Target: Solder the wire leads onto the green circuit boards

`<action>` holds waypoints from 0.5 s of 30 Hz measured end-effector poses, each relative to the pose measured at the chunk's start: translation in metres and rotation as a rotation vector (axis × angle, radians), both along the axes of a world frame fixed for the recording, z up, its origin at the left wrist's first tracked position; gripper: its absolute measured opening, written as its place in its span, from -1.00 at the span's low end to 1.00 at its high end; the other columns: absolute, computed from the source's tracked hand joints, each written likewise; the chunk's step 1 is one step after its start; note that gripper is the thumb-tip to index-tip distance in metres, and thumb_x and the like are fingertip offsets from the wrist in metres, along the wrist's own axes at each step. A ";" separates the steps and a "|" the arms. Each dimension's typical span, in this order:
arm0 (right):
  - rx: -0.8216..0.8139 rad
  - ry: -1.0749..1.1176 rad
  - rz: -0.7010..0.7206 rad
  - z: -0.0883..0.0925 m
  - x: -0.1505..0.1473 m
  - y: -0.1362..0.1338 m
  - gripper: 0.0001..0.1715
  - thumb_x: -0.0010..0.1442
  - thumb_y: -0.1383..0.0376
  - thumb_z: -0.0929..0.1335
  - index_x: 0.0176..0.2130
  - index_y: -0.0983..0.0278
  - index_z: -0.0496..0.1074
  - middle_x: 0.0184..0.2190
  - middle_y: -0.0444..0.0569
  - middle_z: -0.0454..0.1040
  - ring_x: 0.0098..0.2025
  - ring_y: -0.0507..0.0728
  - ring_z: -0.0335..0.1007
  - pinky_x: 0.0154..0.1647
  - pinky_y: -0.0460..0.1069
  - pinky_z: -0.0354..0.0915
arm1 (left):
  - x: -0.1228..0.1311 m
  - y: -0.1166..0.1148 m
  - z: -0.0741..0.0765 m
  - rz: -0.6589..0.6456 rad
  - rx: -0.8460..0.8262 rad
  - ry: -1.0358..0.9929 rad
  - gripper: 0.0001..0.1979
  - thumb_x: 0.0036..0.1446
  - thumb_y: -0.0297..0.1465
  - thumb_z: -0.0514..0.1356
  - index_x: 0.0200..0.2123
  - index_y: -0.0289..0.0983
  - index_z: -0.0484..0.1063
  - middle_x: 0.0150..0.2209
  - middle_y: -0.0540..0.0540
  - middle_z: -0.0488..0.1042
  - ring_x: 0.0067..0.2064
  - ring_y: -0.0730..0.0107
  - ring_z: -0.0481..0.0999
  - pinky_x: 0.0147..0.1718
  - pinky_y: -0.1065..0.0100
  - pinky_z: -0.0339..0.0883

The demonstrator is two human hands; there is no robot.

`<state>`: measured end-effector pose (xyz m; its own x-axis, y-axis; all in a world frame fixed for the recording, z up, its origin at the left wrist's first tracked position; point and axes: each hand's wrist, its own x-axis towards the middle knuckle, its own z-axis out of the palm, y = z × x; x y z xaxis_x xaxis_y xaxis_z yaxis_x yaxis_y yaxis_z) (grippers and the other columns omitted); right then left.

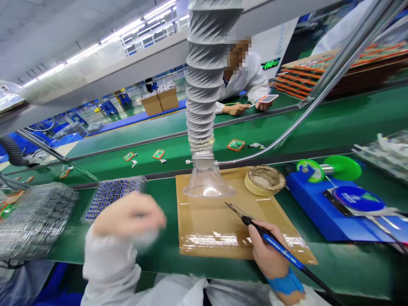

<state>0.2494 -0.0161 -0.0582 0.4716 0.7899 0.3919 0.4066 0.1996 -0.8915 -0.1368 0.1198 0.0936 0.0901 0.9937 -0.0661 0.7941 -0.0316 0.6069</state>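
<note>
My right hand (267, 248) is closed around the blue and black handle of a soldering iron (280, 248). Its metal tip points up and left over a brown, tape-covered board (204, 225). My left hand (130, 214), smeared by motion, hovers left of the board, just in front of a clear tray (117, 191) filled with small blue-and-dark parts. Whether its fingers hold anything cannot be made out. A clear fume funnel (208, 180) hangs above the board from a grey ribbed hose (204, 85). On the board's far right corner lies a worn roll of tape (264, 180).
A blue solder feeder (315, 212) with a green reel (342, 168) stands at right. Stacked clear trays (35, 216) fill the left side. Beyond the dark rail, green circuit boards (236, 145) lie on the belt. Across it, a co-worker's hands (239, 109) hold a tool and an orange-edged piece.
</note>
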 end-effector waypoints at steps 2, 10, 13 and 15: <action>0.000 0.000 -0.001 0.000 0.001 -0.001 -0.66 0.24 -0.01 0.42 -0.26 0.22 0.51 -0.37 0.00 0.56 -0.35 0.18 0.51 -0.29 0.07 0.40 | 0.006 0.030 -0.004 0.048 -0.042 0.069 -0.72 0.26 -0.20 0.23 -0.28 -0.28 0.62 -0.35 -0.08 0.61 -0.27 0.25 0.60 -0.35 0.38 0.37; 0.023 -0.017 0.044 -0.001 0.004 -0.002 -0.71 0.27 0.03 0.41 -0.26 0.20 0.51 -0.34 -0.01 0.56 -0.31 0.19 0.52 -0.26 0.07 0.39 | 0.039 0.147 -0.053 0.537 -0.028 0.338 -0.55 0.33 -0.21 0.07 0.09 -0.42 0.45 0.15 -0.52 0.44 0.15 -0.11 0.49 0.02 0.12 0.35; 0.024 -0.030 0.055 0.000 0.005 -0.003 -0.75 0.27 0.06 0.41 -0.24 0.19 0.51 -0.33 -0.02 0.56 -0.31 0.19 0.52 -0.26 0.06 0.40 | 0.039 0.160 -0.065 0.578 -0.060 0.329 -0.51 0.33 -0.18 0.12 0.11 -0.47 0.41 0.11 -0.57 0.45 0.11 -0.10 0.52 0.00 0.08 0.38; 0.020 -0.018 0.064 0.001 0.005 -0.004 -0.77 0.28 0.08 0.40 -0.23 0.18 0.50 -0.34 -0.04 0.56 -0.32 0.19 0.52 -0.28 0.06 0.42 | 0.036 0.164 -0.067 0.523 -0.060 0.302 -0.56 0.32 -0.18 0.17 0.06 -0.43 0.44 0.02 -0.44 0.52 0.04 0.03 0.56 -0.01 0.09 0.41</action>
